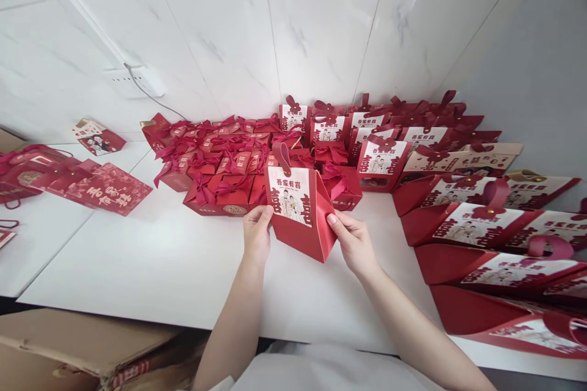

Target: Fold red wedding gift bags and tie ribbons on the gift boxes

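Between my two hands I hold a red gift box [298, 235] with a peaked top, a ribbon loop handle and a white printed label showing a couple. My left hand [257, 229] grips its left side, thumb on the front. On the right side panel, my right hand [351, 238] pinches the box with the thumb in front. The box is slightly tilted, above the white table [183, 269]. Just behind it stand several small red boxes [215, 192] tied with dark red ribbon bows.
Rows of similar labelled boxes [472, 226] fill the table's right side and back. At left lie red bags [110, 192] and a small box [98, 137]. An open cardboard carton [77, 342] sits below the front edge. A tiled wall [220, 30] with a socket [132, 81] and cable closes the back.
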A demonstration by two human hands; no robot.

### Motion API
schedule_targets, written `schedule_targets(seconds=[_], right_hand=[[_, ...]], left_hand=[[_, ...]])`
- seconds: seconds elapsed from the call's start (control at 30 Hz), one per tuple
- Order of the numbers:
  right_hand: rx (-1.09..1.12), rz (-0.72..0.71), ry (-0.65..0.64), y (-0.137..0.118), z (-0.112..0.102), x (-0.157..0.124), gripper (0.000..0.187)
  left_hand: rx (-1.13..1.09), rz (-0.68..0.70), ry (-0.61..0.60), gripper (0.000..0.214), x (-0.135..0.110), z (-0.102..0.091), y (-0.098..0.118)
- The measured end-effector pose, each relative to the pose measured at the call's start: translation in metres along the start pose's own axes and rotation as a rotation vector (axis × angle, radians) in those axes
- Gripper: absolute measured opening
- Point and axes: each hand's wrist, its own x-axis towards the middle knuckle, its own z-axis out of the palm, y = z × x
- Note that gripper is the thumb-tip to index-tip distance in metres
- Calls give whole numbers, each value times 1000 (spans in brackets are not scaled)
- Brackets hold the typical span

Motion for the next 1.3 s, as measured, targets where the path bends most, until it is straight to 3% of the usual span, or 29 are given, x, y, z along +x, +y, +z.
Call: schedule_targets(seconds=[0.37,0.5,0.63,0.93,1.13,1.3], right_hand=[[71,-10,94,8,-12,5,32],[124,-13,160,6,-15,6,30],[98,9,205,3,-16,7,31],[125,15,228,-1,-14,6,30],[98,9,221,1,-14,7,32],[96,-7,218,6,-17,8,33]], left_hand=[[42,32,-233,30,-10,6,1],[33,165,-409,30,-13,10,3],[-41,122,-523,40,-15,12,0],[-62,66,-576,46,-16,11,-4],[-123,23,-464,34,-15,10,-6],[-141,27,-453,30,-14,9,-8]])
